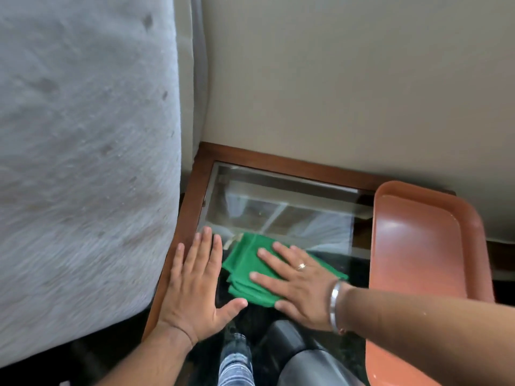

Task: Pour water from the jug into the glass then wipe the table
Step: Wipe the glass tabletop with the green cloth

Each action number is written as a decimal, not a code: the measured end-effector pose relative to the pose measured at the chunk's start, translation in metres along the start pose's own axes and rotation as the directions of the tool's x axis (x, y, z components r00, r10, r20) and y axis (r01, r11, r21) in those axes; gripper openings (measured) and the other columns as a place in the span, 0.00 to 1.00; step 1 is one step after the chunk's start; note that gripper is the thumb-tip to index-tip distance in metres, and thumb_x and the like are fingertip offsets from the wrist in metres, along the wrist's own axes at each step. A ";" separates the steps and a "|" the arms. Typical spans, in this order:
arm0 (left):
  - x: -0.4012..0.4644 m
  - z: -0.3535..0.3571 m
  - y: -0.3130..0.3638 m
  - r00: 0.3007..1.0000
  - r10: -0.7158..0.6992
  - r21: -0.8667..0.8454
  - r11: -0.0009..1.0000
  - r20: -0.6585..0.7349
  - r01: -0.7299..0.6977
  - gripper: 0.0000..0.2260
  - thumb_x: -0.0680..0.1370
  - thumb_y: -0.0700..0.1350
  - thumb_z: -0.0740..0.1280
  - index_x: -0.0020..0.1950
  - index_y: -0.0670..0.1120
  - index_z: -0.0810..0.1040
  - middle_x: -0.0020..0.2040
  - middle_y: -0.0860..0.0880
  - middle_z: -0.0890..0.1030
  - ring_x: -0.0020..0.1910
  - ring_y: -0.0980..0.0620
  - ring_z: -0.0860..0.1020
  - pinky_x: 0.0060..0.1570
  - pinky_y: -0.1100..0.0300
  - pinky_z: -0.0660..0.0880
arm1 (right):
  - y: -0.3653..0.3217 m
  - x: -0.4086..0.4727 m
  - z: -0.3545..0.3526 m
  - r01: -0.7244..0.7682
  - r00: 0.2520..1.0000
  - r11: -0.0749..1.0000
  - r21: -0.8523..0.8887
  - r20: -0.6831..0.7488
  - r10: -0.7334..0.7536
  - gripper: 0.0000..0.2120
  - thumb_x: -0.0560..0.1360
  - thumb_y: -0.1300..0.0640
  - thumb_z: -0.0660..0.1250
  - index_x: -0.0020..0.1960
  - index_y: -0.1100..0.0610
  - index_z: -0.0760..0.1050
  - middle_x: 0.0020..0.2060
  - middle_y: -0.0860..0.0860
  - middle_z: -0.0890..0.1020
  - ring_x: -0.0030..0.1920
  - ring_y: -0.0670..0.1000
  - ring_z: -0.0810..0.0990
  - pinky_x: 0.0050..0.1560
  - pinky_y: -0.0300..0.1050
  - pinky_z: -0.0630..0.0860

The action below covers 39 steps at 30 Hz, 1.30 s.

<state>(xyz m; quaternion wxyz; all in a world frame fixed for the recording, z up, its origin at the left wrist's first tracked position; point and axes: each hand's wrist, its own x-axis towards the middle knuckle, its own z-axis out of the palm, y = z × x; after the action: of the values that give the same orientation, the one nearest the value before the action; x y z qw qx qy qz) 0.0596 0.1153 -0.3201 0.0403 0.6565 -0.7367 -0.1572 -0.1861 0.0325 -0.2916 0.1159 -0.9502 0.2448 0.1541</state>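
A folded green cloth [245,270] lies on the glass-topped table [284,207] with a dark wooden frame. My right hand [298,282] presses flat on the cloth with fingers spread; it wears a ring and a metal bangle at the wrist. My left hand [195,285] rests flat on the glass and the frame's left edge, just left of the cloth, fingers apart, thumb near the cloth's near corner. No jug or glass is in view.
An empty salmon-pink tray [418,246] sits on the table's right side, overhanging toward me. A grey upholstered piece [83,162] stands close on the left. A beige wall runs behind the table. Legs and a dark object show through the glass.
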 end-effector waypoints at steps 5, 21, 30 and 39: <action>-0.003 0.002 0.000 1.000 0.005 0.047 0.999 -0.018 -0.004 0.50 0.73 0.74 0.54 0.82 0.40 0.47 0.83 0.38 0.50 0.81 0.39 0.51 0.77 0.39 0.48 | 0.047 0.065 -0.027 -0.572 0.806 0.786 0.235 -0.017 0.592 0.30 0.79 0.42 0.48 0.78 0.43 0.42 0.79 0.56 0.44 0.78 0.62 0.42 0.76 0.62 0.48; 0.002 0.000 0.004 0.992 -0.078 0.106 0.992 0.099 0.067 0.51 0.72 0.78 0.50 0.81 0.40 0.56 0.83 0.39 0.53 0.81 0.39 0.54 0.76 0.38 0.51 | 0.065 0.074 -0.028 -0.690 0.702 0.672 0.268 0.021 0.712 0.31 0.79 0.41 0.46 0.78 0.43 0.36 0.79 0.55 0.38 0.77 0.62 0.36 0.76 0.59 0.41; 0.006 -0.005 0.010 0.977 -0.139 0.117 0.986 0.162 0.121 0.55 0.68 0.80 0.57 0.79 0.38 0.60 0.81 0.38 0.58 0.80 0.38 0.58 0.74 0.39 0.54 | 0.048 0.033 -0.005 -0.406 0.907 0.909 0.100 -0.079 0.414 0.31 0.77 0.38 0.49 0.77 0.39 0.44 0.77 0.51 0.45 0.78 0.62 0.50 0.76 0.54 0.44; 0.009 0.005 0.008 0.993 -0.095 0.144 0.986 0.070 0.085 0.56 0.66 0.79 0.59 0.78 0.36 0.63 0.80 0.37 0.62 0.78 0.37 0.62 0.73 0.38 0.56 | 0.042 0.139 -0.053 -0.431 0.898 0.893 0.130 -0.038 0.438 0.30 0.80 0.42 0.48 0.78 0.41 0.40 0.79 0.56 0.41 0.77 0.63 0.41 0.74 0.62 0.45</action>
<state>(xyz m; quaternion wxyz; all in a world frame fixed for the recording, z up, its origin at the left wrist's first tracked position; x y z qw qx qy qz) 0.0494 0.1077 -0.3242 -0.0417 0.6838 -0.7165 -0.1314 -0.0787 -0.0788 -0.2971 0.1266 -0.8674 0.4633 0.1299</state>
